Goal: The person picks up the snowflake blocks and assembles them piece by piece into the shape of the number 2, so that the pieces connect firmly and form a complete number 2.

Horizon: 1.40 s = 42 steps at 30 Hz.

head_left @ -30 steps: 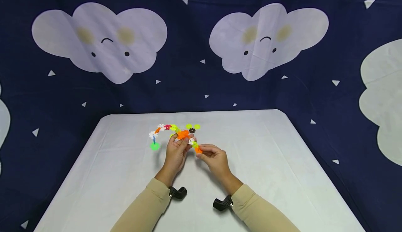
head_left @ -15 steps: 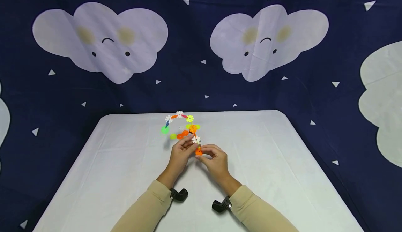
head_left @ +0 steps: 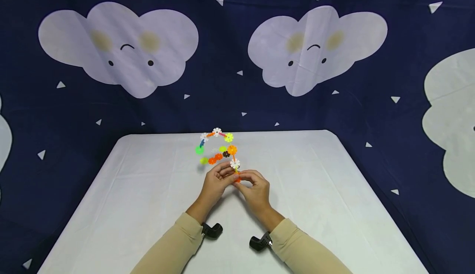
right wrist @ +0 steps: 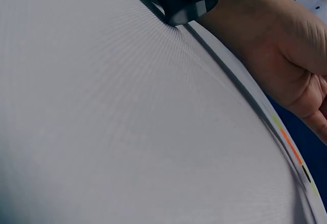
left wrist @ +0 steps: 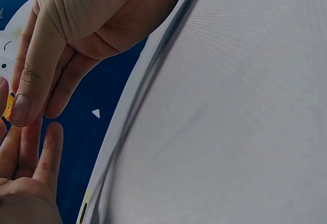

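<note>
A chain of colourful interlocking flower-shaped plastic discs [head_left: 232, 149] arches up and to the left, from an orange disc at its lower end to a bright green disc [head_left: 199, 150] at its far end. My right hand [head_left: 257, 189] pinches the lower orange disc between thumb and fingers. From the other side, my left hand [head_left: 216, 185] has its thumb and fingers at the same end. In the left wrist view, the left thumb [left wrist: 23, 106] presses by an orange and yellow bit of disc [left wrist: 9, 106]. Fingers hide most of that end disc.
Loose discs lie flat on the white table [head_left: 315, 208] beyond my hands: orange discs [head_left: 212, 161], a black disc [head_left: 226, 154] and yellow-green discs [head_left: 204, 160]. A dark blue cloth with clouds [head_left: 118, 51] hangs behind the table.
My left hand has let go of the chain's middle orange part and moved to its lower end. The chain has turned upright, its green end swinging up and right. The right hand stays nearly still.
</note>
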### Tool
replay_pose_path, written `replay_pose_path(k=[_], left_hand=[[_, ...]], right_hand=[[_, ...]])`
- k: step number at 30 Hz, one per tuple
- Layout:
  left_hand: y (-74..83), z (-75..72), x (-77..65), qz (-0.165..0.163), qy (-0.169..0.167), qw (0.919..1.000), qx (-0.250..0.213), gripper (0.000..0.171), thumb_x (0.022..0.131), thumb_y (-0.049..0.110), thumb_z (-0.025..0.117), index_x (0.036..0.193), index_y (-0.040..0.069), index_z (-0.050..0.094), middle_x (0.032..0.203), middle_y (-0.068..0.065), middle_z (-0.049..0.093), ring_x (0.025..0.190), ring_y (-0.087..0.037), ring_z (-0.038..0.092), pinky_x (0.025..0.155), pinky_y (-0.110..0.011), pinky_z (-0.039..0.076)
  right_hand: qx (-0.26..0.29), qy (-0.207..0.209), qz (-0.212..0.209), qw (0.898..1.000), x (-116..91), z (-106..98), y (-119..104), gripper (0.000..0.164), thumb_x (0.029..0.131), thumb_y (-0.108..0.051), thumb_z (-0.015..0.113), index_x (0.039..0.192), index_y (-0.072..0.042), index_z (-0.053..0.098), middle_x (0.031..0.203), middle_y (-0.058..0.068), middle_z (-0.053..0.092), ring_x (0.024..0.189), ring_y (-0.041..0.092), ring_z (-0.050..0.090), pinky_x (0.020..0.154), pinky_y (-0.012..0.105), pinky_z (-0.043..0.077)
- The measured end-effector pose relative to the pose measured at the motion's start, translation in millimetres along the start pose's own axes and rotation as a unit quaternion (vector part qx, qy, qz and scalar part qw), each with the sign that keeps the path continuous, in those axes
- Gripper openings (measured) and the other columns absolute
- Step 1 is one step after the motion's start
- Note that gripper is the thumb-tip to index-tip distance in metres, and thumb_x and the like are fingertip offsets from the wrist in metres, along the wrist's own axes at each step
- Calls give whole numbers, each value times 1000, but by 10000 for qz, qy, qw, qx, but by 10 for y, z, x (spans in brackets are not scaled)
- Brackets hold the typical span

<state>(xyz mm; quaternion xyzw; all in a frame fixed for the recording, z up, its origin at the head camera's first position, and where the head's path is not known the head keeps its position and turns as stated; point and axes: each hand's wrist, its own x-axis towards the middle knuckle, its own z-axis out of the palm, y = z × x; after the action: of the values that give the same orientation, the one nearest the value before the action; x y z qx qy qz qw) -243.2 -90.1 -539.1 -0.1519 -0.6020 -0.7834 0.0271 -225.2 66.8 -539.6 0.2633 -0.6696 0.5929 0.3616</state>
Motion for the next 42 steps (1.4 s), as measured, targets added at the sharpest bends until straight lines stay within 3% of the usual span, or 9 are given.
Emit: replay_pose_path(k=[5, 8, 13, 16, 24, 27, 33, 37, 42], left_hand=[[-20, 6, -5, 52, -1, 9997, 251, 41, 91, -10, 77, 130, -13, 64, 115, -23, 71, 104, -22, 69, 84, -31, 63], [-30, 11, -5, 105, -18, 9991, 416, 38, 90, -10, 79, 126, -13, 67, 112, -21, 72, 101, -22, 69, 83, -30, 62], [-26, 7, -5, 155, -75, 9975, 680, 37, 89, -8, 81, 124, -11, 69, 108, -17, 73, 98, -20, 69, 81, -27, 62], [-21, -2, -2, 191, -109, 9960, 862, 36, 89, -6, 82, 123, -9, 72, 104, -15, 74, 93, -19, 69, 77, -26, 62], [3, -55, 12, 346, -281, 9881, 1474, 28, 86, -6, 84, 112, -7, 76, 88, -11, 71, 69, -14, 59, 57, -19, 49], [24, -81, 10, 259, -438, 9884, 1432, 28, 86, -7, 84, 113, -8, 76, 87, -13, 72, 72, -15, 61, 61, -20, 52], [40, -116, 14, 26, -716, 9897, 1243, 33, 88, -8, 82, 120, -11, 72, 103, -17, 74, 87, -18, 70, 74, -24, 61], [30, -122, 17, 45, -683, 9895, 1276, 34, 88, -8, 81, 121, -11, 72, 104, -20, 73, 82, -16, 67, 68, -21, 57], [26, -112, 20, 162, -640, 9912, 1145, 55, 88, -13, 79, 140, -8, 61, 111, -26, 70, 78, -14, 62, 64, -17, 53]], right_hand=[[-199, 27, -82, 9998, -65, -10, 177, 30, 67, 14, 94, 90, 3, 78, 92, 16, 73, 80, 33, 72, 81, 23, 61], [-403, 42, -167, 9990, -34, -7, 105, 30, 66, 15, 94, 87, 2, 77, 89, 14, 73, 77, 31, 72, 75, 25, 62], [-546, 0, -159, 9984, -19, -4, 18, 36, 64, 21, 92, 90, 7, 70, 84, 17, 71, 70, 33, 74, 52, 48, 62], [-577, -93, -150, 9982, -54, -11, 69, 42, 63, 21, 92, 94, 8, 67, 84, 18, 71, 70, 35, 75, 48, 55, 60], [-1211, -270, -652, 9901, -86, -54, 157, 46, 64, 9, 96, 99, 1, 68, 87, 10, 73, 72, 27, 75, 55, 39, 62], [-1335, -329, -829, 9870, -87, -67, 168, 45, 65, 7, 94, 101, 1, 68, 88, 9, 73, 72, 26, 75, 56, 37, 62], [-1492, -507, -922, 9832, -96, -81, 183, 45, 67, 5, 93, 104, 1, 69, 91, 9, 73, 74, 25, 73, 57, 38, 61], [-1473, -611, -953, 9826, -94, -84, 180, 46, 67, 6, 93, 105, 1, 68, 92, 10, 73, 75, 25, 73, 56, 37, 61], [-1478, -740, -941, 9817, -93, -84, 177, 46, 68, 6, 95, 105, 2, 68, 91, 10, 73, 75, 24, 74, 54, 35, 61]])
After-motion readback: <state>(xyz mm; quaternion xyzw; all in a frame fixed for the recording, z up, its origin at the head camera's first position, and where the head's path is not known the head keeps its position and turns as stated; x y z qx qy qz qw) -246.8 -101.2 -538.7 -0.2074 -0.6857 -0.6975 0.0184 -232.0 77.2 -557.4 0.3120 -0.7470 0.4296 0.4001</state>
